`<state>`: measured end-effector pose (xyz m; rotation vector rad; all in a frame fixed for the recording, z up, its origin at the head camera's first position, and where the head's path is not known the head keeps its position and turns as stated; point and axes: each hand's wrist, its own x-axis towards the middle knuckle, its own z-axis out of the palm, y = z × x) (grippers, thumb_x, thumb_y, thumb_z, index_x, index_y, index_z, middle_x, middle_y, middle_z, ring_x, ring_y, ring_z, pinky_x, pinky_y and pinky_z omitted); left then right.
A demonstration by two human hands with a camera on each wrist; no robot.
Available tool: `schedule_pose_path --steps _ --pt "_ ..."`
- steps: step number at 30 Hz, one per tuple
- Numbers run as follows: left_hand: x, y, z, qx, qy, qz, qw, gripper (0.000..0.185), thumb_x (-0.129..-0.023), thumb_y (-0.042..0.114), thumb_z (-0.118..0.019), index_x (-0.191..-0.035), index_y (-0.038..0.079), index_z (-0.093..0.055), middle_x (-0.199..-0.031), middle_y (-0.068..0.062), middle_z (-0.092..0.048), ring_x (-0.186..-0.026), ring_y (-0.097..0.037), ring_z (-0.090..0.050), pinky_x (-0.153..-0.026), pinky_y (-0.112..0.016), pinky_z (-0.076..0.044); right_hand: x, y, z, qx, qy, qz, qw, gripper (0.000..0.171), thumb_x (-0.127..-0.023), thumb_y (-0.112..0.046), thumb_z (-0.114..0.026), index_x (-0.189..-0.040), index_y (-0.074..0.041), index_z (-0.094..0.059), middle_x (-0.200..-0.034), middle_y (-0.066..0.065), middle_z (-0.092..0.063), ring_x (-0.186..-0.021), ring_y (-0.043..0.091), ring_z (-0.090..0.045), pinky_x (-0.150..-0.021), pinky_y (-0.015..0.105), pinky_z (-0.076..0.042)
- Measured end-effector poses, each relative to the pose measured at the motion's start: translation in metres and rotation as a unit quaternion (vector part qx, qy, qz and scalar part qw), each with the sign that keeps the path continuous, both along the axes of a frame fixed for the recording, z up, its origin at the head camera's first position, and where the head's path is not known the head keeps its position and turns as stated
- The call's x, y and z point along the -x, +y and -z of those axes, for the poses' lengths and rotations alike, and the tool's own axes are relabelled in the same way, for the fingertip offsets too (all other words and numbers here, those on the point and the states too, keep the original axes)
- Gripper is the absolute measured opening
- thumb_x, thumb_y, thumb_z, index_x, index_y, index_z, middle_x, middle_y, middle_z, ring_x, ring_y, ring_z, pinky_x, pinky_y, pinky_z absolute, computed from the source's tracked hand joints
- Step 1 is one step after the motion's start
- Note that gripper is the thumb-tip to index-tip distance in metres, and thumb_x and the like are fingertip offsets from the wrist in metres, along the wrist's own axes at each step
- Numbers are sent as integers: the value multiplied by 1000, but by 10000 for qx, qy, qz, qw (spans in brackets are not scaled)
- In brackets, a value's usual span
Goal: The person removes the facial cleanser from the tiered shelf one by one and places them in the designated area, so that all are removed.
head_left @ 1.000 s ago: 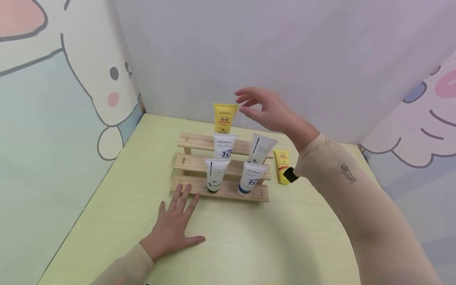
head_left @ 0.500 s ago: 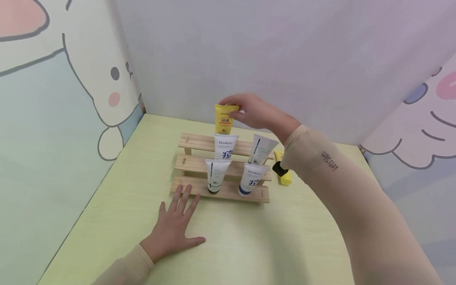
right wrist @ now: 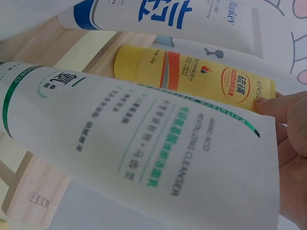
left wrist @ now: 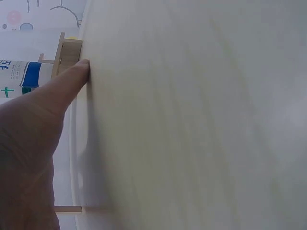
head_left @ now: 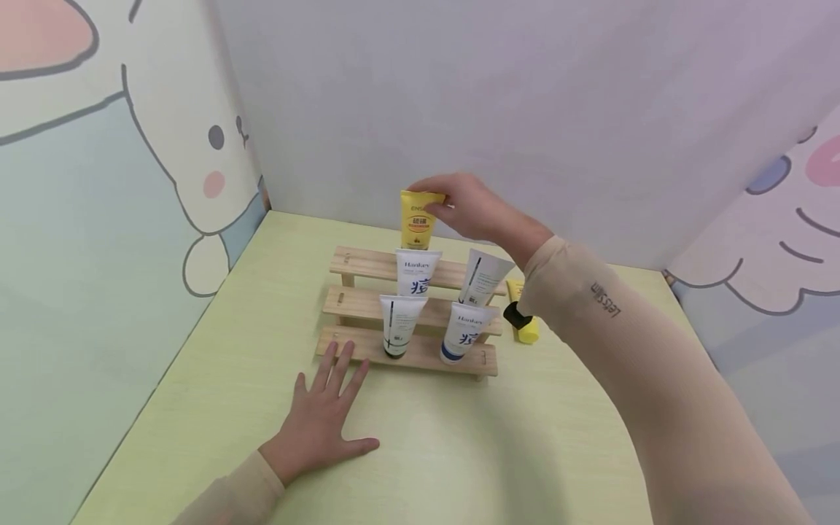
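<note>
My right hand pinches the top end of a yellow cosmetic tube, which stands upright on the top tier of a three-step wooden rack. In the right wrist view, the thumb presses the flat end of this yellow tube. My left hand lies flat on the table with fingers spread, its fingertips at the rack's lowest step. On the middle step are a white tube with blue lettering and a leaning white tube. Two more white tubes, one dark-capped and one blue-capped, occupy the lowest step.
Another yellow tube lies on the table right of the rack, partly hidden behind the right sleeve and a black band. Walls with cartoon drawings stand left and right of the pale green table, and a plain wall rises behind.
My right hand has moved left from beside the yellow tube on the top tier and taken hold of its upper end. The left hand has stayed in place.
</note>
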<state>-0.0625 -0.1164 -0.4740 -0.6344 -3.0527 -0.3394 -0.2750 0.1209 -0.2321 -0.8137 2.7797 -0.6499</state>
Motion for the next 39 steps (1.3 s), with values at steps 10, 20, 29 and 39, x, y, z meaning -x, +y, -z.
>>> schedule_pose_path --steps 10,20,29,39 --pt "3 0 3 68 12 94 9999 117 -78 80 -71 -165 13 -32 -176 -18 -10 -161 -44 -11 -101 -83 -38 1 26 -6 493 325 399 9975 46 -107 -9 -55 -153 -13 -55 -156 9 -56 -133 27 -60 -111 45 -50" --pt "4 -7 7 8 24 63 10000 118 -77 82 -69 -166 15 -30 -177 -17 -8 -161 -44 -10 -101 -84 -37 -6 102 -37 749 531 1572 9833 48 -109 -18 -54 -157 -15 -51 -155 16 -55 -128 33 -62 -100 43 -48" --pt "4 -21 13 14 239 -66 9997 119 -77 82 -70 -166 16 -29 -176 -17 -8 -161 -44 -9 -99 -84 -38 -6 182 -18 -77 26 2067 9784 51 -109 -25 -52 -158 -9 -47 -150 29 -55 -124 41 -56 -96 53 -46" --pt "6 -32 12 41 171 -83 9998 118 -78 80 -71 -166 14 -28 -176 -18 -8 -161 -45 -9 -100 -83 -38 -3 242 58 -338 -1155 2131 9696 54 -108 -22 -54 -157 -1 -44 -146 37 -54 -131 49 -57 -109 69 -43"
